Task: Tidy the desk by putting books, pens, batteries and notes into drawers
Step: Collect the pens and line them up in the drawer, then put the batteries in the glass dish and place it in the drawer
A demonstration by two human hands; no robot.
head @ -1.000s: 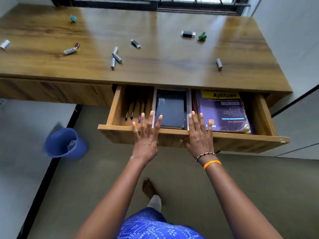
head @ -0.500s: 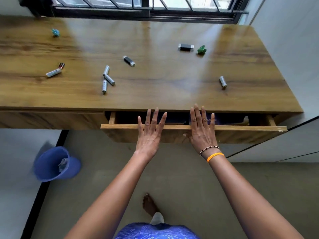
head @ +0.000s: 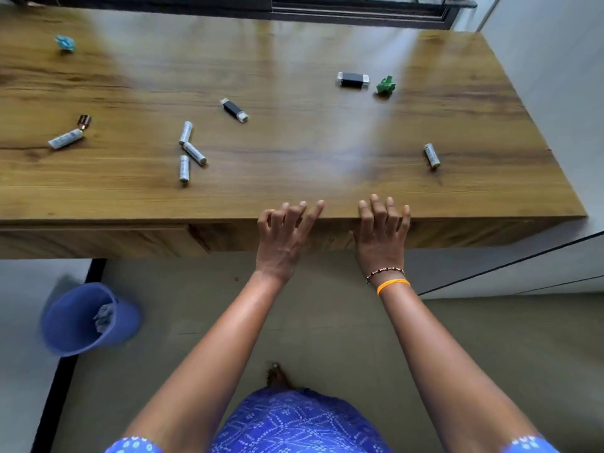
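Note:
The wooden desk (head: 294, 178) has its drawer front (head: 457, 233) flush with the front edge, so the books and pens are hidden. My left hand (head: 281, 238) and my right hand (head: 380, 238) rest against that front, fingers spread and holding nothing. On the desktop lie a cluster of three grey batteries (head: 189, 152), a single grey battery (head: 432, 155) at the right, a grey battery (head: 65, 138) beside a small copper-topped one (head: 84, 120) at the left, and two black-and-silver batteries (head: 234, 110) (head: 353, 80). Crumpled notes lie far back: green (head: 385, 84) and blue (head: 65, 43).
A blue bin (head: 81, 322) with crumpled paper inside stands on the floor at the lower left. A window frame (head: 327, 9) runs along the desk's back edge. A white wall (head: 555, 93) borders the right side. My foot (head: 277, 376) is on the floor below.
Both hands pushed the open drawer in until it shut, hiding the books and pens. The left hand's fingers have curled slightly.

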